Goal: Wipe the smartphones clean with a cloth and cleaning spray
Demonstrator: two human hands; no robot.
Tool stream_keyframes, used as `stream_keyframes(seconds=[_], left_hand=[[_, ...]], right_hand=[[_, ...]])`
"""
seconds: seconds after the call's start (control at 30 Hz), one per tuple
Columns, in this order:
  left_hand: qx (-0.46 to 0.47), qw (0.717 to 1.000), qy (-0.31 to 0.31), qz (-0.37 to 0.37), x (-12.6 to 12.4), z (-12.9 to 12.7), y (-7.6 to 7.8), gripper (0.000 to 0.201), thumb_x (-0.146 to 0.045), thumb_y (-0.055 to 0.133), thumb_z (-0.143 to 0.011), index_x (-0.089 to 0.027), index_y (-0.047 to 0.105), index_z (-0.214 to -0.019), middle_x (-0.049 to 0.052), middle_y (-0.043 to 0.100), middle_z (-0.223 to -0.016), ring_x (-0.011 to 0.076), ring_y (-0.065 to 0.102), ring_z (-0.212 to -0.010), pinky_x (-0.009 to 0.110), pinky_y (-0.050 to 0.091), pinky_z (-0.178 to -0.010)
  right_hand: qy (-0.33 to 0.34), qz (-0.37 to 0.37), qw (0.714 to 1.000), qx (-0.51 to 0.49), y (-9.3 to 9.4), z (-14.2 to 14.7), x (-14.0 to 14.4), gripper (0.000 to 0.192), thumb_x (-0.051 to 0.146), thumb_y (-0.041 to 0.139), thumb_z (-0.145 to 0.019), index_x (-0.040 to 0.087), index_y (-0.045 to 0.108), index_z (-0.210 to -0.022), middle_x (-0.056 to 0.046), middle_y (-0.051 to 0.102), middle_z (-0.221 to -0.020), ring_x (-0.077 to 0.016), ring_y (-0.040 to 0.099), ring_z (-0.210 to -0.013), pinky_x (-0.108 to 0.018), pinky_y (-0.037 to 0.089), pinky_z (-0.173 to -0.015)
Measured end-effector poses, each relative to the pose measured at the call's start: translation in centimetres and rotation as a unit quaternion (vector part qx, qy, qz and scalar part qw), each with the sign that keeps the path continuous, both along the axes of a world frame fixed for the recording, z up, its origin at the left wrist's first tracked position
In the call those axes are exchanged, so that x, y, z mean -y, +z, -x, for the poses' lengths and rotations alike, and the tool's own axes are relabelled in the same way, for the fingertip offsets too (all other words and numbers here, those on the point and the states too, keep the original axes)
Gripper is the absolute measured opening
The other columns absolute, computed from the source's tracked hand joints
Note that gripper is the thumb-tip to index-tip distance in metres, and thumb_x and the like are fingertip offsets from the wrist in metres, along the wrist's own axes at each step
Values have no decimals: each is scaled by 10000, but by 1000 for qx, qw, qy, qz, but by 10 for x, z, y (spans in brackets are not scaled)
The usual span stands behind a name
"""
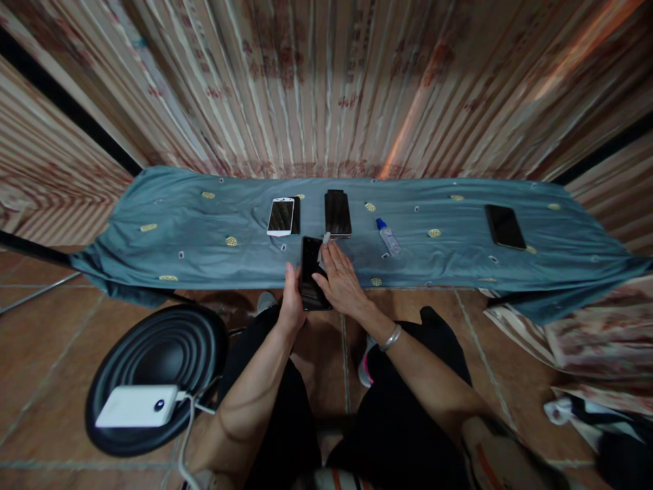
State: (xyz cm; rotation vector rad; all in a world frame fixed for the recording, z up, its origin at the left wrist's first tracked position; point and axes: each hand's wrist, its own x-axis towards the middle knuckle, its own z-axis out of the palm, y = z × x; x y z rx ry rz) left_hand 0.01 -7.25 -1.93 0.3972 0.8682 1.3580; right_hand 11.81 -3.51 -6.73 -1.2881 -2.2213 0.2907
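Observation:
My left hand [292, 303] grips the left edge of a black phone [309, 269], held over the near edge of a table draped in teal cloth [204, 238]. My right hand [341, 280] rests on the phone's screen and pinches a small white wipe [323, 246] against it. A silver bracelet [391, 337] sits on my right wrist. Just beyond the held phone lie a white phone [281, 216] and a black phone [337, 213]. To the right of my right hand lies a small clear bottle with a blue cap [388, 237].
Another black phone [505, 226] lies far right on the cloth. A round black stool [158, 371] at lower left carries a white power bank [137, 406] with a cable. Striped curtains hang behind the table. Patterned fabric [586, 340] is piled on the tiled floor at right.

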Motion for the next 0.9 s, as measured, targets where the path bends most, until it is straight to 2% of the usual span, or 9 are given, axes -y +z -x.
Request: stream_keyframes(seconds=[0.2, 0.53, 0.8, 0.9], left_hand=[[6, 1000, -11, 4, 0, 1, 0, 579, -543, 328, -976, -158, 652, -1265, 101, 715, -1221, 276, 534, -1326, 410, 439, -1091], [10, 999, -31, 2, 0, -4, -6, 593, -577, 444, -927, -141, 650, -1272, 117, 706, -1236, 290, 538, -1320, 421, 402, -1125], [8, 1000, -21, 5, -2, 1, -2, 605, -545, 310, -980, -135, 643, -1276, 112, 719, -1207, 278, 558, -1300, 407, 431, -1095], [8, 1000, -16, 11, -3, 3, -2, 620, -575, 346, -962, -137, 635, -1291, 119, 707, -1232, 289, 565, -1292, 414, 429, -1094]], right_hand=[[7, 7, 1000, -2, -1, -2, 7, 709, 448, 394, -996, 46, 216, -1552, -225, 250, -1611, -294, 179, -1520, -520, 237, -1214], [10, -2, 1000, -2, 2, -5, 4, 701, 430, 396, -994, 86, 182, -1567, -188, 222, -1629, -279, 166, -1524, -517, 222, -1220], [13, 2, 1000, 2, 3, -2, 5, 705, 451, 386, -997, 47, 219, -1551, -218, 232, -1619, -287, 173, -1522, -504, 226, -1218], [21, 8, 1000, 4, 3, -2, 10, 709, 457, 391, -995, 53, 219, -1552, -221, 250, -1612, -291, 181, -1519, -514, 239, -1212]])
